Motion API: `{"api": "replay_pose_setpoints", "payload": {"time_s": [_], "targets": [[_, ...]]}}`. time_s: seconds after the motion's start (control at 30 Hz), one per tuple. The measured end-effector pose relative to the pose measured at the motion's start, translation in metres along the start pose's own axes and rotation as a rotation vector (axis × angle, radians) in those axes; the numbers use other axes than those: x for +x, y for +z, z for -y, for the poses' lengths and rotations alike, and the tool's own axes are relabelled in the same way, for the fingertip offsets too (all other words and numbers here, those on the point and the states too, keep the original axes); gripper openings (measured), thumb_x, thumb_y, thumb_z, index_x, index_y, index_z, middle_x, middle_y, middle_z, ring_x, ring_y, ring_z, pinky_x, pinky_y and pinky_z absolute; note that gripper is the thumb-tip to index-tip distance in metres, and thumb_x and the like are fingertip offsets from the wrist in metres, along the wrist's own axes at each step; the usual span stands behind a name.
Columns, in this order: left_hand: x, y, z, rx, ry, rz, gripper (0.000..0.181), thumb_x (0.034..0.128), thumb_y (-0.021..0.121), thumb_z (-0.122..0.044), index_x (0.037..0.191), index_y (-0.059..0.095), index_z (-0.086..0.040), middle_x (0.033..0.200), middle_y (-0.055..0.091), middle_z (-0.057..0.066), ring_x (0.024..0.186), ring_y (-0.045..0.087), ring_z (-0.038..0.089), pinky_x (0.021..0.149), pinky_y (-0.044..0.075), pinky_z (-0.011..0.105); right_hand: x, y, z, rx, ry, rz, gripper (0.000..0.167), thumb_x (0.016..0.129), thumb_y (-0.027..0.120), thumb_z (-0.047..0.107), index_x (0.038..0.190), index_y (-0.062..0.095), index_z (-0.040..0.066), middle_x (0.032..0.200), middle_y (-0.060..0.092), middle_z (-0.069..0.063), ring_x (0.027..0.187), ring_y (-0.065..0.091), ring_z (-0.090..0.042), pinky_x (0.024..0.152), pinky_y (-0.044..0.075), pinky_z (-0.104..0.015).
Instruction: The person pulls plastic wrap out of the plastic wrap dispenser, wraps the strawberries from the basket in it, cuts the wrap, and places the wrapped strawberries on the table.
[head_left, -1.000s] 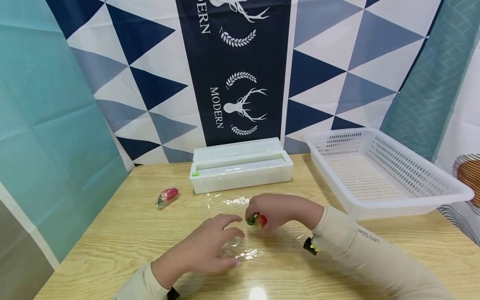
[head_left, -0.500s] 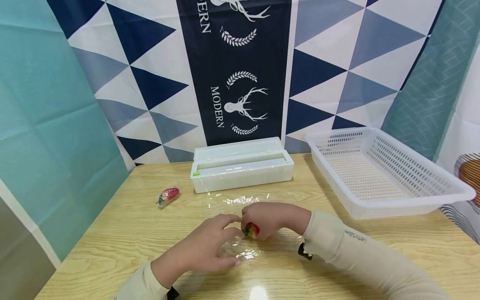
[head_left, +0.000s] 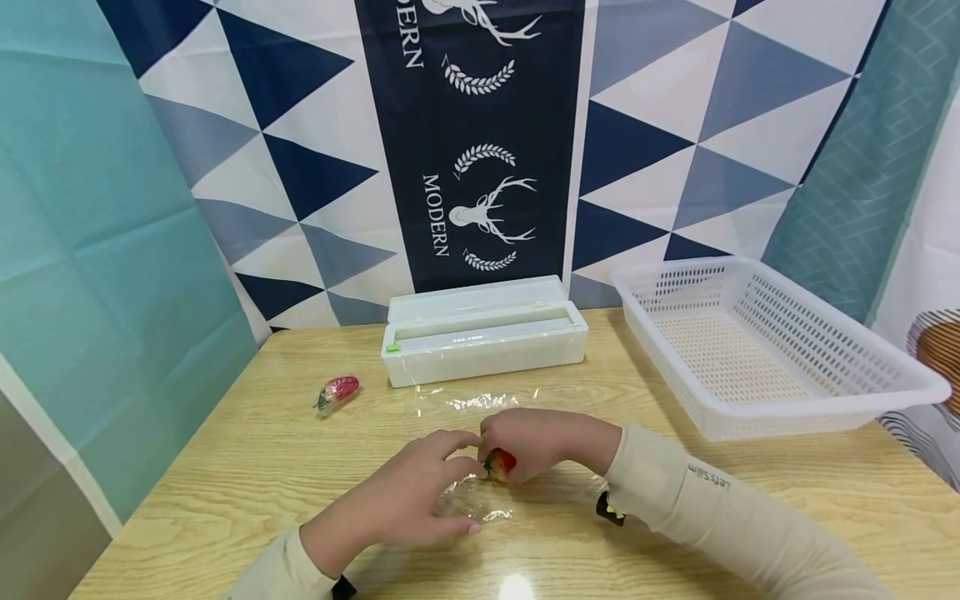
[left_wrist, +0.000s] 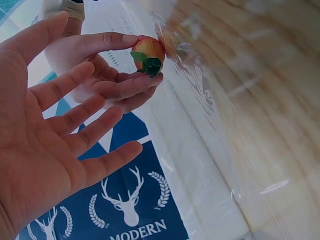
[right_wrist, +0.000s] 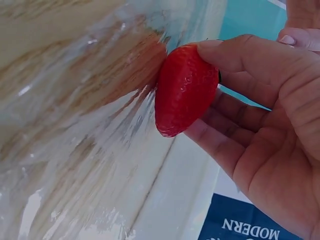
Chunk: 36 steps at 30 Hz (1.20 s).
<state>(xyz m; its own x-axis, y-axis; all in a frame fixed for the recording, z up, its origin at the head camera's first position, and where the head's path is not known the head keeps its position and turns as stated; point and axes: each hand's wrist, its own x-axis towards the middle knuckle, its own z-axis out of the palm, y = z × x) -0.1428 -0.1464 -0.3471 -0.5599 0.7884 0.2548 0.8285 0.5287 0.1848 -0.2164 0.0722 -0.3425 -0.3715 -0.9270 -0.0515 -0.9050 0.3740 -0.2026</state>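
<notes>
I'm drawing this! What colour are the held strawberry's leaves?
Green, some lighter, some darker. The leaves show best in the left wrist view.

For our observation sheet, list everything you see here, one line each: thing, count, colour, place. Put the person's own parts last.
table: one, pale wood, below the hands
lidded box: one, white, open, back of table
green tab: one, green, box's left end
basket: one, white, right side
clear film: one stretch, colourless, in front of box
strawberry: one, red with green leaves, in the right hand
wrapped item: one, red and green, table's left
backdrop cloth: count unclear, blue, white, teal, behind and at sides
wrist pieces: two, black, at the wrists
sleeves: two, cream, on the forearms
left hand: one, bare, beside the right
right hand: one, bare, pinching the strawberry
</notes>
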Motion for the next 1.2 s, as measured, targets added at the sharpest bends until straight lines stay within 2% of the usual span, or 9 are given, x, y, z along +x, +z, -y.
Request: {"api": "replay_pose_setpoints", "payload": {"time_s": [0.2,0.4,0.57,0.67,0.8,0.87,0.93,1.07,1.2], "targets": [[0.000,0.000,0.000,0.004,0.012,-0.010,0.042,0.0816,0.076,-0.039,0.115,0.066,-0.015,0.138,0.049,0.008,0.125,0.048,0.022,0.099,0.045,0.044,0.000,0.002,-0.001,-0.030,-0.021,-0.019,0.024,0.074,0.071,-0.003,0.092,0.074,0.012,0.079,0.054,0.006,0.069,0.042,-0.005,0.064,0.039,-0.016],[0.000,0.000,0.000,-0.001,0.029,-0.030,0.041,0.0802,0.077,-0.037,0.112,0.066,-0.014,0.137,0.050,0.008,0.124,0.049,0.022,0.097,0.046,0.045,-0.001,0.000,0.001,-0.010,0.020,-0.005,0.024,0.074,0.071,-0.004,0.093,0.072,0.011,0.078,0.053,0.006,0.069,0.043,-0.005,0.064,0.040,-0.017],[0.000,0.000,0.000,-0.005,0.030,-0.034,0.041,0.0797,0.077,-0.038,0.112,0.066,-0.015,0.137,0.050,0.008,0.124,0.049,0.022,0.097,0.046,0.046,-0.004,-0.003,0.002,0.025,0.083,-0.006,0.032,0.074,0.070,-0.002,0.104,0.070,0.009,0.090,0.059,0.005,0.076,0.049,-0.006,0.072,0.045,-0.018],[0.000,-0.001,-0.001,-0.002,0.019,-0.019,0.042,0.0799,0.078,-0.038,0.113,0.065,-0.015,0.138,0.049,0.008,0.125,0.048,0.022,0.097,0.045,0.046,-0.008,-0.007,0.002,0.028,0.120,-0.012,0.040,0.075,0.070,0.000,0.114,0.068,0.008,0.103,0.062,0.003,0.088,0.054,-0.008,0.082,0.048,-0.023],[-0.001,-0.004,0.000,0.024,-0.014,0.037,0.044,0.0793,0.079,-0.038,0.115,0.066,-0.015,0.126,0.057,0.004,0.115,0.054,0.018,0.095,0.047,0.040,-0.022,-0.015,0.002,-0.005,0.148,-0.031,0.042,0.077,0.073,0.002,0.118,0.067,0.008,0.114,0.063,0.001,0.106,0.057,-0.014,0.095,0.047,-0.029],[-0.003,-0.005,0.003,0.029,-0.037,0.080,0.042,0.0778,0.080,-0.035,0.112,0.067,-0.013,0.114,0.063,0.000,0.104,0.058,0.013,0.089,0.050,0.033,-0.033,-0.019,0.002,-0.028,0.142,-0.044,0.037,0.077,0.075,0.004,0.113,0.068,0.008,0.110,0.062,0.001,0.105,0.058,-0.015,0.094,0.048,-0.031],[-0.007,-0.007,0.006,0.014,-0.069,0.136,0.037,0.0754,0.083,-0.030,0.104,0.070,-0.012,0.097,0.064,-0.005,0.088,0.057,0.006,0.079,0.050,0.026,-0.047,-0.022,0.000,-0.038,0.144,-0.048,0.033,0.076,0.077,0.003,0.107,0.069,0.008,0.104,0.062,0.002,0.100,0.058,-0.015,0.090,0.049,-0.030],[-0.019,-0.007,0.013,-0.042,-0.118,0.234,0.023,0.0683,0.088,-0.020,0.080,0.070,-0.014,0.070,0.054,-0.012,0.064,0.044,-0.001,0.059,0.042,0.018,-0.076,-0.020,-0.001,-0.001,0.202,0.002,0.026,0.071,0.076,-0.003,0.090,0.067,0.012,0.090,0.057,0.006,0.084,0.056,-0.010,0.079,0.051,-0.027],[-0.029,-0.006,0.018,-0.078,-0.143,0.292,0.024,0.0640,0.090,-0.015,0.073,0.068,-0.018,0.067,0.053,-0.017,0.062,0.045,-0.003,0.059,0.043,0.017,-0.101,-0.012,-0.001,0.057,0.289,0.065,0.029,0.062,0.068,-0.009,0.074,0.057,0.016,0.074,0.044,0.010,0.066,0.040,-0.004,0.059,0.040,-0.021]]}}
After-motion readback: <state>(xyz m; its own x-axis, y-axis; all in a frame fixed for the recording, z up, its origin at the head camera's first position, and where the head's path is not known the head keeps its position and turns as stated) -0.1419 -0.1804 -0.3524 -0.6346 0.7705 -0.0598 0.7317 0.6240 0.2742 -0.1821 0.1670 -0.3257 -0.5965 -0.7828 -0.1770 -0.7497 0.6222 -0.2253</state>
